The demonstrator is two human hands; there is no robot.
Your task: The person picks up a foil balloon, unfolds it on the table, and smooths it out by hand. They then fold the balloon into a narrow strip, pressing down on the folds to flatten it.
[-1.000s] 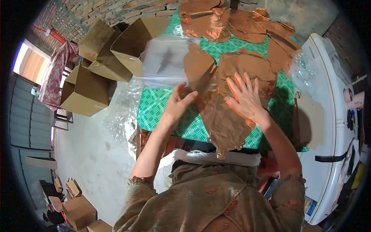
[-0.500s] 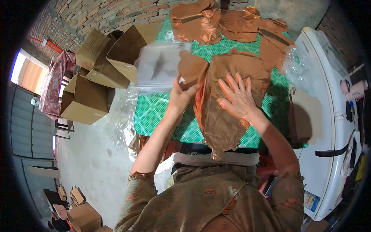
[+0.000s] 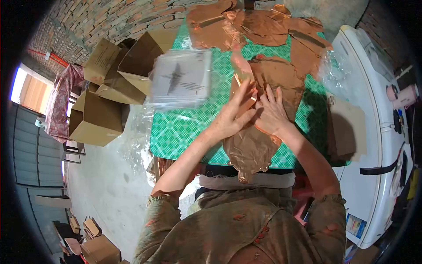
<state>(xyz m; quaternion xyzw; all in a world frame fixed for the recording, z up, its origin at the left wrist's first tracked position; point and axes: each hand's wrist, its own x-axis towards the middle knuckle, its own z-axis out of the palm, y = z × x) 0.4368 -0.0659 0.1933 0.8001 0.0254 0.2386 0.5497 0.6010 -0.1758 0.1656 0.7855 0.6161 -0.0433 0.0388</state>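
A copper-coloured foil sheet (image 3: 250, 149), thin and creased, lies on the green checked tablecloth (image 3: 176, 132) in front of me, its narrow end at the table's near edge. My left hand (image 3: 233, 115) is at the middle of the foil, fingers bent around a raised, folded flap of it. Against the foil just to the right rests my right hand (image 3: 272, 112), palm down with fingers spread. The two hands are close together, thumbs near each other. Several more copper foil pieces (image 3: 263, 28) lie flat at the back of the table.
Left of the foil is a stack of clear plastic bags (image 3: 182, 79). Open cardboard boxes (image 3: 99, 114) stand beyond it. Crumpled clear plastic (image 3: 336, 68) and flat brown card (image 3: 347, 127) lie at the right, beside a white fridge (image 3: 373, 132).
My left hand has moved right, bringing the lifted left part of the foil over towards my right hand. My right hand has shifted only slightly.
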